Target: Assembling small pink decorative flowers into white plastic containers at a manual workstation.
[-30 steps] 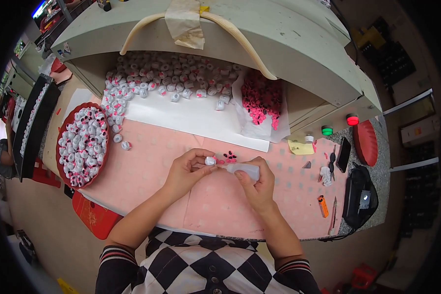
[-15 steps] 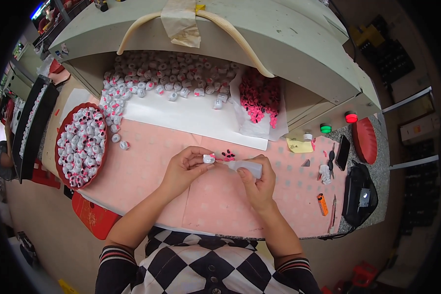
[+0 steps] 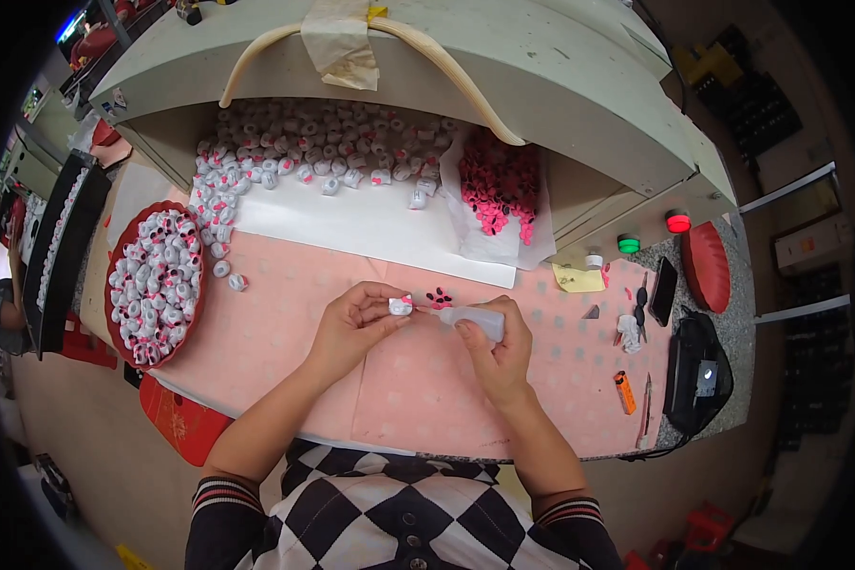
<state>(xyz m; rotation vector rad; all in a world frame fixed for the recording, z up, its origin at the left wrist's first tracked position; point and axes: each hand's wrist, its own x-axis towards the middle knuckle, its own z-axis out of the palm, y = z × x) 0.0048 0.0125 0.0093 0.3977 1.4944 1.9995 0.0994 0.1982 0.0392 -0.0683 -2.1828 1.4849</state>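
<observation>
A pink-covered surface (image 3: 285,351) is stretching out in front of the person, with a grey shelf (image 3: 541,76) arching over its far side. Under that shelf a long heap of small white caps (image 3: 304,152) is lying on a white sheet (image 3: 370,228), and beside it a pile of pink pieces (image 3: 499,180) is sitting on clear plastic. Off to the person's left a round red tray (image 3: 119,328) is holding more white caps with pink spots. On the right, a black bag (image 3: 698,370), a red oval case (image 3: 708,266) and a dark phone (image 3: 662,290) are resting near the edge.

At the middle, the left hand (image 3: 351,328) is pinching a small white cap (image 3: 401,306) between thumb and fingertips, just above the surface. The right hand (image 3: 499,356) is closing its grip around a small pale squeeze bottle (image 3: 475,318), whose tip is pointing at the cap. A few tiny dark-pink bits (image 3: 439,298) are lying just beyond the cap.
</observation>
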